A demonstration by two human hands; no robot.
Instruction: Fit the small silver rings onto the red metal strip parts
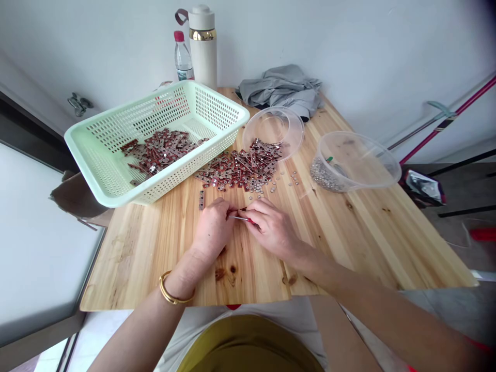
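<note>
My left hand [217,222] is closed in a pinch over the table, with what sits between its fingers mostly hidden. Close beside it, my right hand [271,225] grips a thin metal tool with a red handle [251,221]; the slim shaft points left into the fingertips of my left hand. Just beyond the hands lies a heap of small reddish-brown strips [236,168] with metal dots on them. Small round metal discs [258,184] are scattered at the heap's right edge. A single strip [201,200] lies apart, near my left hand.
A pale green basket [155,194] with more strips stands back left. A clear round lid or dish [296,132] lies behind the heap. On the right is a clear tub [360,178] with small metal pieces. A grey cloth [279,85], bottle [183,57] and flask [204,57] are behind.
</note>
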